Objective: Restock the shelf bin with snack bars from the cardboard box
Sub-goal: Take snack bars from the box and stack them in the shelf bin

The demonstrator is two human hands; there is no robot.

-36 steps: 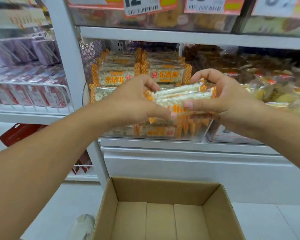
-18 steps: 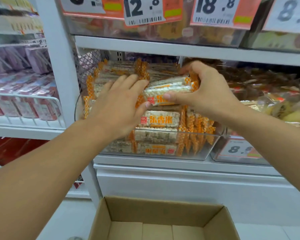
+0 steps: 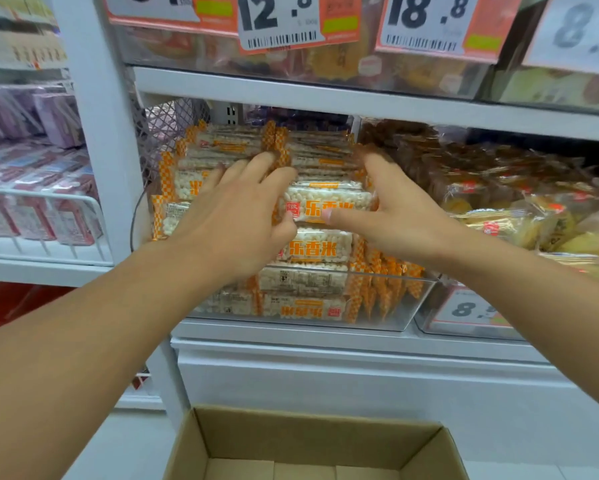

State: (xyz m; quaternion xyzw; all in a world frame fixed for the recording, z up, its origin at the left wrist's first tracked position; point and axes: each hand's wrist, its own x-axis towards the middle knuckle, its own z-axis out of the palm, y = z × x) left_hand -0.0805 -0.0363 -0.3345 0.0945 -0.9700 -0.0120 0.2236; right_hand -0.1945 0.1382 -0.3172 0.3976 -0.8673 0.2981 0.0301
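- Orange-and-white wrappers fill the clear shelf bin [image 3: 405, 306] — snack bars [image 3: 311, 249] stacked in layers, some with labels upright, some upside down, and a row of bars standing on end along the bin's right side.
- The left hand [image 3: 235, 220] lies flat on the stack with fingers spread, palm down, covering the left half of the pile.
- The right hand [image 3: 391, 216] rests on the right end of the top front bar [image 3: 329, 202], fingers loosely spread; its thumb lies across the front of the wrapper. Neither hand pinches or lifts a bar — both press on the pile.
- The cardboard box [image 3: 311, 441] sits on the floor below the shelf, flaps open; the part of its bottom in view shows no bars.
- Price tags [image 3: 280, 22] hang from the shelf above.
- To the right of the bin lie brown and yellow wrapped snacks [image 3: 498, 202]; to the left, pink packs [image 3: 38, 206] stand in a white wire rack.
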